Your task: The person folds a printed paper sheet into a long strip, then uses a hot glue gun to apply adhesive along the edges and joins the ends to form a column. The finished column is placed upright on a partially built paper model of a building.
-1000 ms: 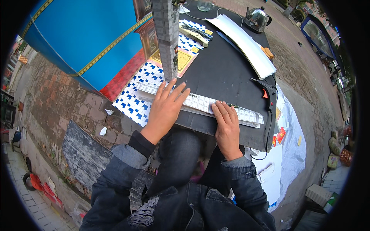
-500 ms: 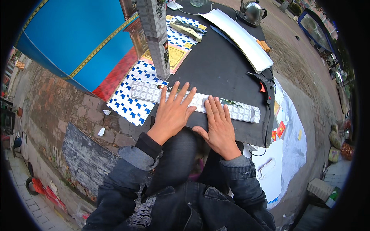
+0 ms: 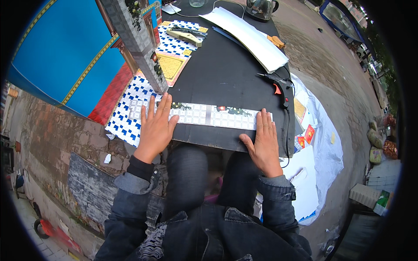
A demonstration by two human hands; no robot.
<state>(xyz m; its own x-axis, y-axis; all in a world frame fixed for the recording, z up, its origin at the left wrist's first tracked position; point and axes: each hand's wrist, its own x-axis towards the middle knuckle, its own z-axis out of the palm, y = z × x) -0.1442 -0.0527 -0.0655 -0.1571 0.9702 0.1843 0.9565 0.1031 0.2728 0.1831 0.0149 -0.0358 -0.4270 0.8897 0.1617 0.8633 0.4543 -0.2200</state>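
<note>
A long flat strip [image 3: 193,115] printed with grey-white tiles and dark leafy patches lies across the near part of the black table [image 3: 204,78]. Toward its left end my left hand [image 3: 156,126] lies flat, fingers stretched over it. My right hand [image 3: 264,141] rests on the strip's right end, fingers straight and thumb apart. Just beyond my left fingertips stands a tall column [image 3: 146,58] with a similar tile print, leaning in the picture. Beneath the strip's left end is a blue-and-white checkered sheet [image 3: 124,113].
A hot glue gun [image 3: 277,86] with a red trigger lies at the right, its cord running down the table edge. Beyond it are a stack of white sheets [image 3: 246,39] and a metal kettle [image 3: 260,9]. A cream stapler-like tool [image 3: 185,37] sits farther left, near a large blue panel [image 3: 65,48].
My hands have spread apart along the strip, the left toward its left end and the right to its right end. The whole view has shifted slightly.
</note>
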